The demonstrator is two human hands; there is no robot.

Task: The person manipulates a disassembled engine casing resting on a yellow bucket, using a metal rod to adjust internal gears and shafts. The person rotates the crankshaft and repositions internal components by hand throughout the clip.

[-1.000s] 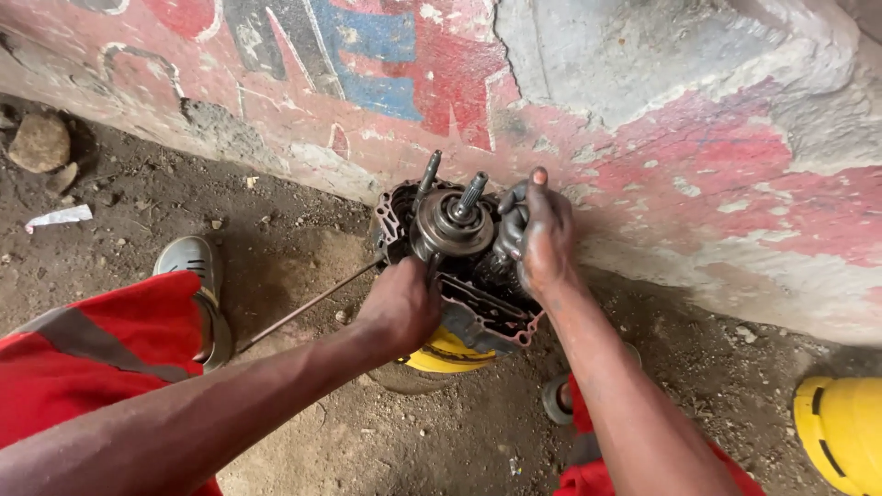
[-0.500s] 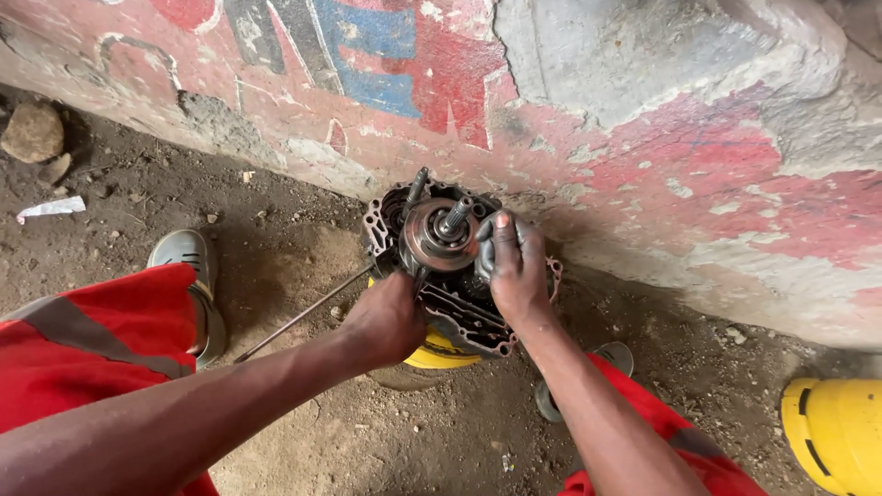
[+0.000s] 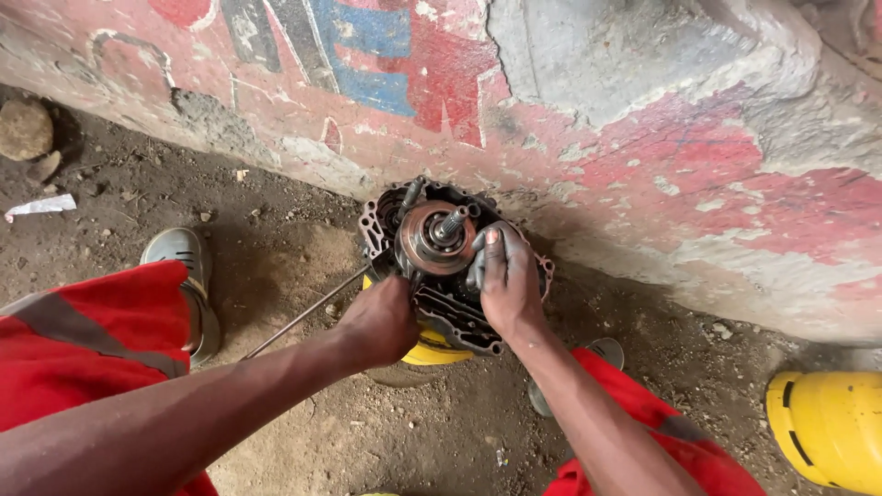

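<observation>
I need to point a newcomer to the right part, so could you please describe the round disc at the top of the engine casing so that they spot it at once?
Start at the painted red, blue and grey concrete wall; at its foot stands a dark metal engine casing on a yellow container. Near the casing's top, between the left hand and right hand, sits the round copper-brown metal disc. Only it has a splined shaft rising from its centre.

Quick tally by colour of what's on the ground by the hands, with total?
Dark metal: 1, engine casing with round clutch part, left hand and right hand on it
Yellow: 2, container under casing, container at right
Grey: 2, shoes
Thin rod: 1
White scrap: 1
Stone: 1
Total: 8
</observation>
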